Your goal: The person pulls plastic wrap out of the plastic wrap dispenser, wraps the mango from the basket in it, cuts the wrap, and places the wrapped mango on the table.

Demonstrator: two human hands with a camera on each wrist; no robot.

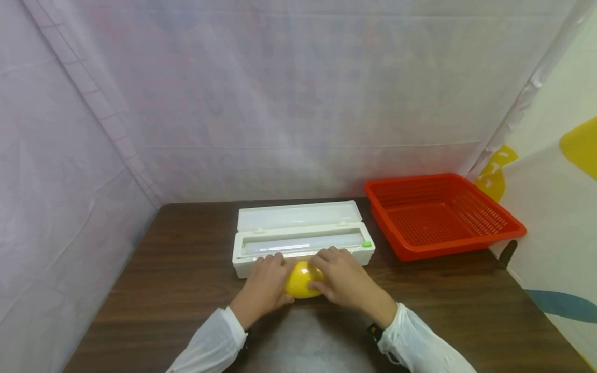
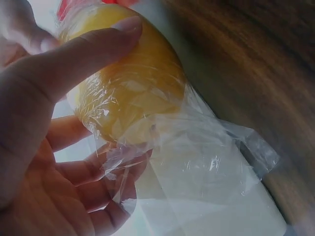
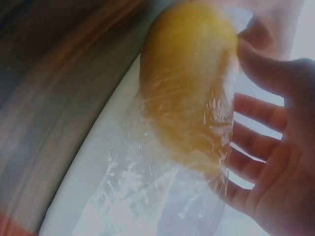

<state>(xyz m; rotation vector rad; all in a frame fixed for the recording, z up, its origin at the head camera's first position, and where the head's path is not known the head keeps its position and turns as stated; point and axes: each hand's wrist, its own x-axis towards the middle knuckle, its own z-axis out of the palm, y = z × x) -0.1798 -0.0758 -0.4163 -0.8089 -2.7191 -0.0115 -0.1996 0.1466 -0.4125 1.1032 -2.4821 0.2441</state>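
A smooth yellow oval fruit (image 1: 302, 284), its exact kind unclear, is held between both hands in front of a white cling film dispenser (image 1: 242, 268). Clear cling film (image 2: 202, 142) clings to its skin, with loose wrinkled ends sticking out past it. My left hand (image 1: 265, 285) grips the fruit's left side, thumb laid across it and fingers curled behind. On the right side my right hand (image 1: 346, 277) holds it with the thumb against the skin and the fingers round the back, beside more loose film (image 3: 138, 182). The dispenser's lid (image 1: 298, 216) stands raised, showing the film roll (image 1: 303, 243).
A red plastic basket (image 1: 406, 248) sits at the back right of the brown wooden table (image 1: 186, 259). A green slider (image 1: 367, 244) is at the dispenser's right end. White sheeting (image 1: 298, 103) hangs behind the table and along both sides.
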